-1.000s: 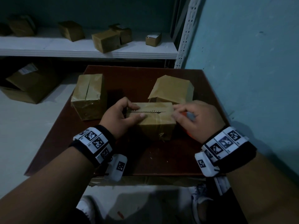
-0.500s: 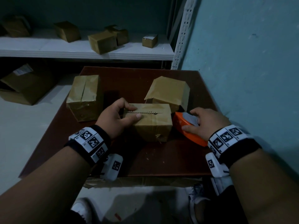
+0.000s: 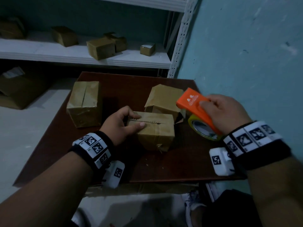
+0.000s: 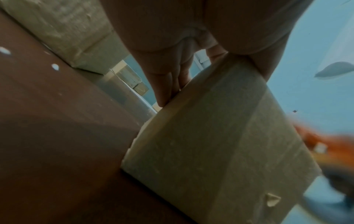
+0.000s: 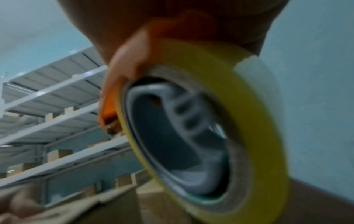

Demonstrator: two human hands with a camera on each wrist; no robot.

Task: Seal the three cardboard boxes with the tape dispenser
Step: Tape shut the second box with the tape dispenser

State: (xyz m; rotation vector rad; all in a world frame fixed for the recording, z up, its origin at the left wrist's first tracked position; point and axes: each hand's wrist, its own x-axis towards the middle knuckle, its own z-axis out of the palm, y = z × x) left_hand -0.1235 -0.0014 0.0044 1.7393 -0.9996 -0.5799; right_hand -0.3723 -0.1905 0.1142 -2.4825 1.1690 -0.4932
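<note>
Both hands grip: left hand the middle box, right hand the tape dispenser.

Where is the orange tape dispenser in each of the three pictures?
Head view: tape dispenser right of centre, lifted above the table in the right hand.
Left wrist view: an orange blur at the right edge.
Right wrist view: fills the centre, its yellow roll nearest.
Shared landmark: the brown table.
</note>
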